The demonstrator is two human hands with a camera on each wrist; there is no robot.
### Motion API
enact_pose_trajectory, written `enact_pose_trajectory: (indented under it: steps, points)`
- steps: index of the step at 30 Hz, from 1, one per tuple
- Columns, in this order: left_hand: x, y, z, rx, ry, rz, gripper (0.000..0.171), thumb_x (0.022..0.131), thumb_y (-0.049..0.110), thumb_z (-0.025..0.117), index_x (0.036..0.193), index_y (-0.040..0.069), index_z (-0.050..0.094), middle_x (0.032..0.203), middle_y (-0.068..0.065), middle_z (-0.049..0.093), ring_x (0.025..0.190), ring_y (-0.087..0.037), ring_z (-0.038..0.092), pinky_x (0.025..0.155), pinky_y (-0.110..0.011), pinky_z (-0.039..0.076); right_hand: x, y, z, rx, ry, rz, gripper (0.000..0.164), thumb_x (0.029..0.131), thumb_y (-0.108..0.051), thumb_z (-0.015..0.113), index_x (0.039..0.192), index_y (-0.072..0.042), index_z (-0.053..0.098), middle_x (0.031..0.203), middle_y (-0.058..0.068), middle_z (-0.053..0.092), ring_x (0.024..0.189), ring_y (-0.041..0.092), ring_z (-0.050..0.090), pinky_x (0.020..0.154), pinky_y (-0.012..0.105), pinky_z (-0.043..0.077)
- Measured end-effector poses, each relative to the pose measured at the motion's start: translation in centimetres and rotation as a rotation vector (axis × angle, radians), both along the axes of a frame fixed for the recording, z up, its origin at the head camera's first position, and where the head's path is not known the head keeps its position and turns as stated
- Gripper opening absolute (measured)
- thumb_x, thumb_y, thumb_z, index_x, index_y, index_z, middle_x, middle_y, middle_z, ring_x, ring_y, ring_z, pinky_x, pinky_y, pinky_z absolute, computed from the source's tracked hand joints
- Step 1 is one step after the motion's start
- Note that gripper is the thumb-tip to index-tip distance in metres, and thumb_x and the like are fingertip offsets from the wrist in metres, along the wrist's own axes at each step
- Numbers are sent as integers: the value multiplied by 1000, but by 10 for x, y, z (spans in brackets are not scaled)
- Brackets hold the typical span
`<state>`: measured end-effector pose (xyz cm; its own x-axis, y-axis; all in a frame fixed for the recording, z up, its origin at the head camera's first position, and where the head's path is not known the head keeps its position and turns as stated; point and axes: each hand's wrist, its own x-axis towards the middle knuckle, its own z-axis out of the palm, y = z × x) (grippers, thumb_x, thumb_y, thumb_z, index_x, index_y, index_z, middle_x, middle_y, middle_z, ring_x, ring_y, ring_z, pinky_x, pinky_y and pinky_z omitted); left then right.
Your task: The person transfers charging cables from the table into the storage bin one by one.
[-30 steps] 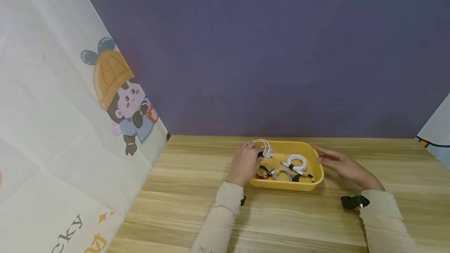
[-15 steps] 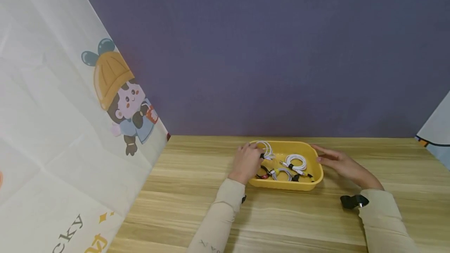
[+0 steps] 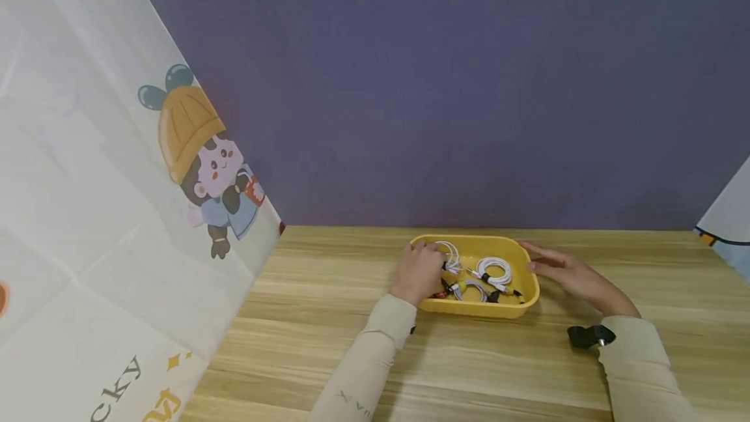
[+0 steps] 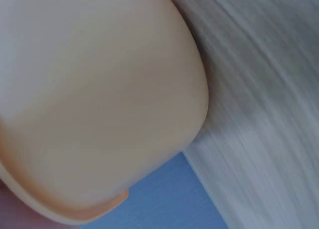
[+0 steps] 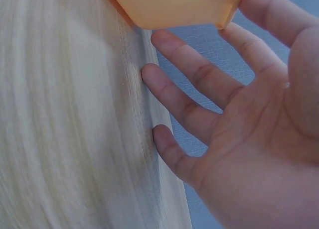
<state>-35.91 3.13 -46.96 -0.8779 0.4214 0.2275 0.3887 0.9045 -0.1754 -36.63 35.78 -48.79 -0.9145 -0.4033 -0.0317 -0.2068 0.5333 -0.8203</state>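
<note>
A yellow plastic bin stands on the wooden table with several coiled cables inside. My left hand reaches over its left end and pinches a coiled white cable near its black tie; the fingertips are hidden. Close below lies a grey-white coiled cable, beside a black and red cord partly covered by the hand. Another white cable coil lies toward the right end. Fairly straight fingers of my right hand touch the bin's right end, with thumb and forefinger at the rim in the right wrist view.
Wooden tabletop surrounds the bin. A dark blue-purple panel rises along the back edge. At left hangs a white sheet with a cartoon figure printed on it. A dark strap device sits at the right wrist.
My left hand has moved a little to the right and nearer the front, and the white cable has shifted along with it inside the bin. The right hand and the bin stay put.
</note>
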Motion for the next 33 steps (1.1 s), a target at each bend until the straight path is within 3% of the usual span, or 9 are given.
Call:
enact_pose_trajectory:
  steps: [9,21,33]
  points:
    - [-3,3,-5,-33,-7,10,23,90,41,79,112,35,78,122,10,72,110,-15,64,97,-42,55,-2,-1,-2,15,4,-15,66,106,-45,52,163,-20,28,168,21,23,148,53,31,111,72,38]
    - [-7,5,-9,-29,-14,6,11,89,23,79,97,31,80,113,10,74,105,-14,63,95,-40,54,0,-2,0,1,-14,-14,67,106,-45,52,164,-22,26,168,20,22,149,53,28,111,74,36]
    - [-5,7,-8,-28,-40,0,6,92,26,76,91,31,79,108,10,74,104,-14,64,98,-41,52,0,-2,2,9,5,-12,66,107,-45,51,163,-22,27,168,19,23,149,51,29,112,71,38]
